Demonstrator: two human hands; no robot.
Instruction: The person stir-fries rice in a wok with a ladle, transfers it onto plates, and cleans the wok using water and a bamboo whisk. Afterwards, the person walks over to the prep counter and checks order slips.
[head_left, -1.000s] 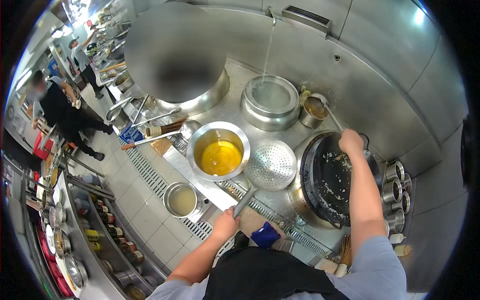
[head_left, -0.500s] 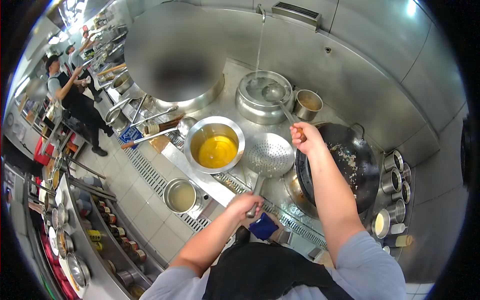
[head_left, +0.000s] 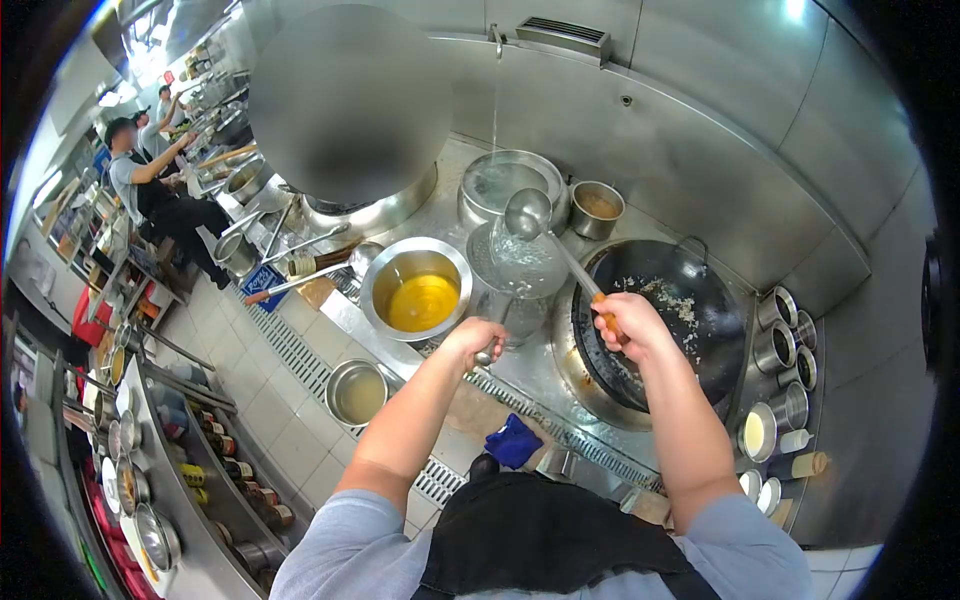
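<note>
1. The left hand point(head_left: 474, 345) wraps the handle of a skimmer point(head_left: 503, 262); the right hand point(head_left: 634, 326), that of a ladle point(head_left: 527, 212).
2. Below and right of the right hand, a wok point(head_left: 722, 310), partly hidden, holds pale scraps.
3. Ahead-left of the left hand, a pot point(head_left: 415, 260) holds yellow liquid.
4. Beyond both hands, ladle and skimmer overlap, partly hiding a water vessel point(head_left: 473, 205).
5. Farther left, a blue packet's point(head_left: 262, 285) print is unreadable.

We see the left grip point(head_left: 476, 342) holding a perforated strainer point(head_left: 530, 275) by its handle toward the table's point(head_left: 455, 162) near edge, the right grip point(head_left: 632, 325) holding a ladle point(head_left: 528, 214) over it, a wok point(head_left: 722, 340) toward the right edge, and a water-filled pot point(head_left: 469, 213) near the far edge.
</note>
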